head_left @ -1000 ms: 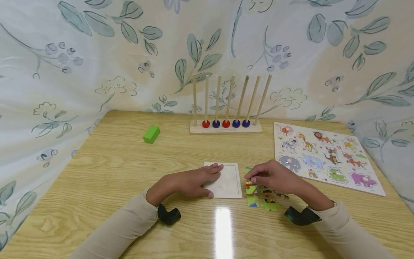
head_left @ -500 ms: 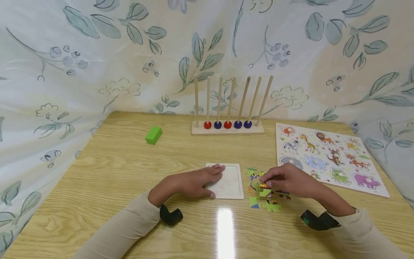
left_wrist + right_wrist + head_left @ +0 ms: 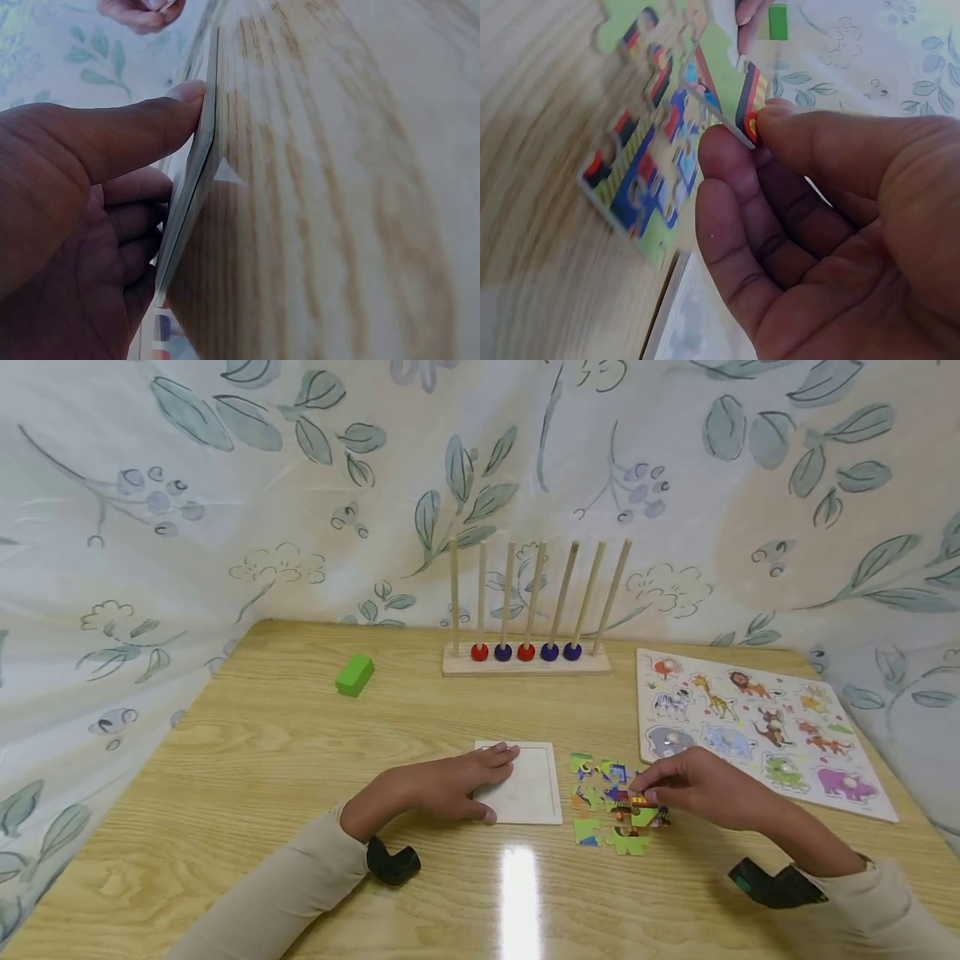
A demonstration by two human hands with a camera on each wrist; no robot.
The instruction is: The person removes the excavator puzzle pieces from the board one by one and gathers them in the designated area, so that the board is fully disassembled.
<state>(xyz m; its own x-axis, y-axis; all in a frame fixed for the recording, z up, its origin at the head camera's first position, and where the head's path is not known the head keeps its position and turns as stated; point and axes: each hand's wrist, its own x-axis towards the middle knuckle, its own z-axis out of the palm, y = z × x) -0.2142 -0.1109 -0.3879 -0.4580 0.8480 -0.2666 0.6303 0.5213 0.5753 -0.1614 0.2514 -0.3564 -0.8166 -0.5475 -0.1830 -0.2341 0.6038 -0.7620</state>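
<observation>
My left hand (image 3: 450, 785) rests over the left part of a pale square puzzle frame (image 3: 531, 787), fingers stretched across it. In the left wrist view the thumb (image 3: 142, 135) touches the frame's edge. My right hand (image 3: 712, 789) pinches a jigsaw piece (image 3: 643, 814) between thumb and fingertips. That piece, green with a red, yellow and black band, is tilted in the right wrist view. Beneath and beside it lie several loose jigsaw pieces (image 3: 588, 831), mostly green with blue, red and black parts; the held piece and right fingers cover some of them.
A peg abacus (image 3: 525, 666) with red and blue beads stands at the back of the table (image 3: 247, 777). The green block (image 3: 354, 675) lies back left. At the right, an animal puzzle board (image 3: 757, 727) reaches close behind the right hand. A patterned cloth (image 3: 300, 502) hangs behind.
My right hand has moved right across the loose pieces, carrying the pinched jigsaw piece and uncovering pieces near the frame. The left hand has stayed on the frame.
</observation>
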